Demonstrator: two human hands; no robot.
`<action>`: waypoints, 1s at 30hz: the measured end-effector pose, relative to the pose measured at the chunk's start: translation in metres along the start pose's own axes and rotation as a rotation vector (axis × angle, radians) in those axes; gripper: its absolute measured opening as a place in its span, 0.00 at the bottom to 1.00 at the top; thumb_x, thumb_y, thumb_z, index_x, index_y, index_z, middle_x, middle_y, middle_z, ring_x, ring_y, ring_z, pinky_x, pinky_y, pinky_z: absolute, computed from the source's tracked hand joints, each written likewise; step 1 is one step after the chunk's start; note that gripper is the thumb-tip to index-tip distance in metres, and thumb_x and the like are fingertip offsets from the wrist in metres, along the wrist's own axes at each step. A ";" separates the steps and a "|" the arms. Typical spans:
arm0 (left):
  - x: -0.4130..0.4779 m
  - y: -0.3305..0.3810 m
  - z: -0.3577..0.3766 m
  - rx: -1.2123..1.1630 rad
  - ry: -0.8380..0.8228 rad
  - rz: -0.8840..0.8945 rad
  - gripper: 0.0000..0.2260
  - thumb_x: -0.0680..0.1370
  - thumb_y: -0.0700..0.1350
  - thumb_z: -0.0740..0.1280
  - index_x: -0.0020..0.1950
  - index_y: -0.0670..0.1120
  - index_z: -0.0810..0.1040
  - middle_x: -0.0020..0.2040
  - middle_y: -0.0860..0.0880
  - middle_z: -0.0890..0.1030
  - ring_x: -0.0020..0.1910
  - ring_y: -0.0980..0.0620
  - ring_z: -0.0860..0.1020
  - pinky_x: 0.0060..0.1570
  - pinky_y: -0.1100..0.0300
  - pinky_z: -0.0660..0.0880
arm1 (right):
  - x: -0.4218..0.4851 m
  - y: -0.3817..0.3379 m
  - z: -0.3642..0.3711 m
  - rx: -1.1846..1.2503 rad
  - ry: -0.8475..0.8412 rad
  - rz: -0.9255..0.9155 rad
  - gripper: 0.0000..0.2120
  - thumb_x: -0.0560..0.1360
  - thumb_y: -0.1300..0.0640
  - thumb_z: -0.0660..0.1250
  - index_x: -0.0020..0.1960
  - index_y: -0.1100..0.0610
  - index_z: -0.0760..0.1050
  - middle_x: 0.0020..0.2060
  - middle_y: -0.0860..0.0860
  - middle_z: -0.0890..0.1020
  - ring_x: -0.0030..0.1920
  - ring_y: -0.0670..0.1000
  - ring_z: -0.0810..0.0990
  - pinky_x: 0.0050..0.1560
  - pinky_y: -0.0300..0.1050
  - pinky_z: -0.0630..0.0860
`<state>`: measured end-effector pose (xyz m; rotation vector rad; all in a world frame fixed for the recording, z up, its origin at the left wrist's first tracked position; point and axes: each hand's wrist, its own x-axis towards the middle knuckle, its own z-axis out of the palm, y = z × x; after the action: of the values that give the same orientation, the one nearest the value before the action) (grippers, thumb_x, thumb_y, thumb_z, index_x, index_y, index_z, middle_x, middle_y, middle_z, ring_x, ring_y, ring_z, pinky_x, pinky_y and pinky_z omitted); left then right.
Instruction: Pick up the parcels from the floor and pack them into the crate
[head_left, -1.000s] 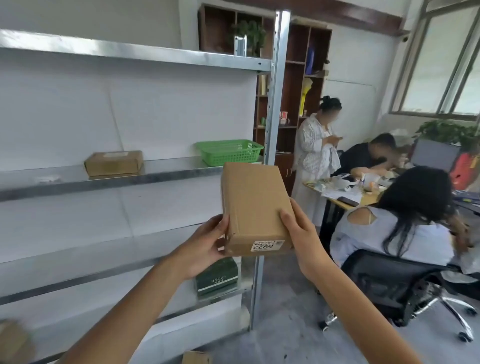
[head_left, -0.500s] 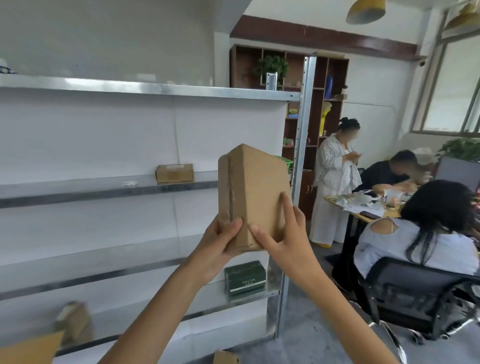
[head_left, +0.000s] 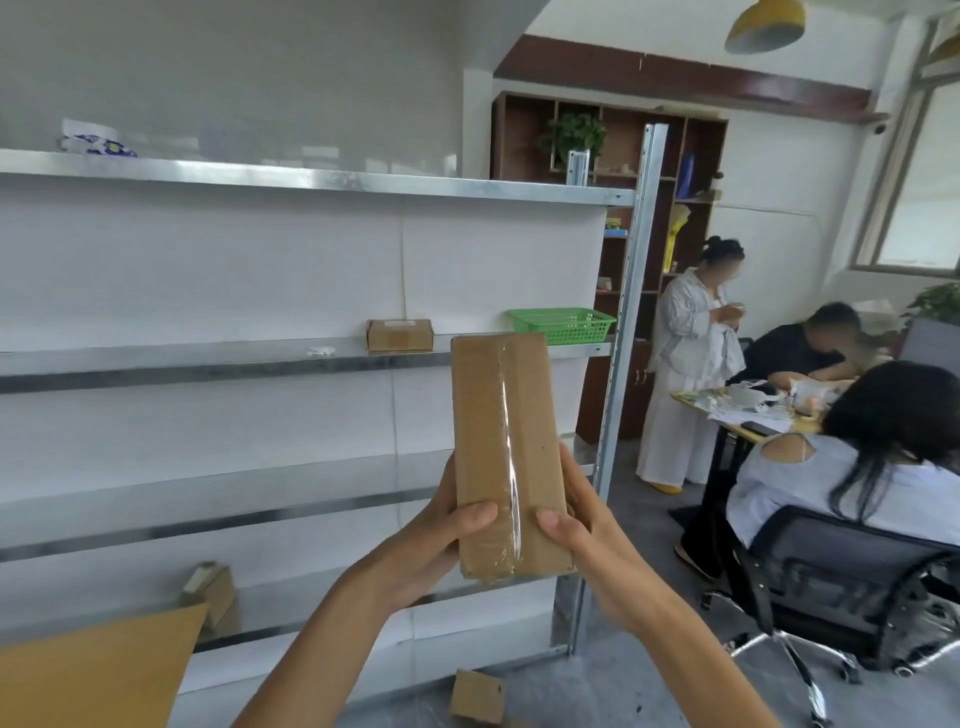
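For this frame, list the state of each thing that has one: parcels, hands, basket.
held parcel: upright, taped shut, lifted.
left hand: grips its lower left side.
right hand: grips its lower right side.
shelf box: closed, flat on middle shelf.
green basket: upright on the same shelf.
floor box: lying down, not picked up.
lower-shelf box: tilted.

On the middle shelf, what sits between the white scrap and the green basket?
A small cardboard box sits there, closer to the white scrap than to the green basket, as the head view shows.
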<state>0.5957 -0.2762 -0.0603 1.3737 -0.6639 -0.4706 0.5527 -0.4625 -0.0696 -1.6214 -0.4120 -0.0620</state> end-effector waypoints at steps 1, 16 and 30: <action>-0.003 -0.002 0.002 0.006 0.026 0.007 0.46 0.62 0.62 0.76 0.74 0.57 0.56 0.69 0.48 0.71 0.66 0.49 0.73 0.62 0.48 0.73 | -0.003 -0.001 0.003 -0.009 -0.002 0.009 0.43 0.66 0.37 0.71 0.74 0.34 0.51 0.71 0.44 0.68 0.67 0.45 0.72 0.68 0.51 0.70; -0.048 0.012 0.039 0.497 0.458 0.197 0.39 0.68 0.55 0.74 0.69 0.70 0.52 0.66 0.67 0.62 0.66 0.61 0.64 0.59 0.66 0.72 | -0.039 -0.011 0.019 -0.617 0.330 -0.439 0.45 0.72 0.32 0.57 0.77 0.48 0.37 0.76 0.40 0.38 0.76 0.40 0.41 0.73 0.44 0.49; -0.101 0.013 0.065 0.138 0.591 0.394 0.24 0.75 0.46 0.68 0.68 0.51 0.63 0.67 0.57 0.73 0.66 0.55 0.72 0.51 0.60 0.77 | -0.077 -0.016 0.040 0.066 0.098 -0.213 0.40 0.66 0.32 0.64 0.73 0.32 0.51 0.70 0.33 0.65 0.69 0.39 0.67 0.68 0.44 0.66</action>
<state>0.4767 -0.2551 -0.0594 1.3764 -0.4603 0.2977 0.4681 -0.4406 -0.0807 -1.4987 -0.5042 -0.2845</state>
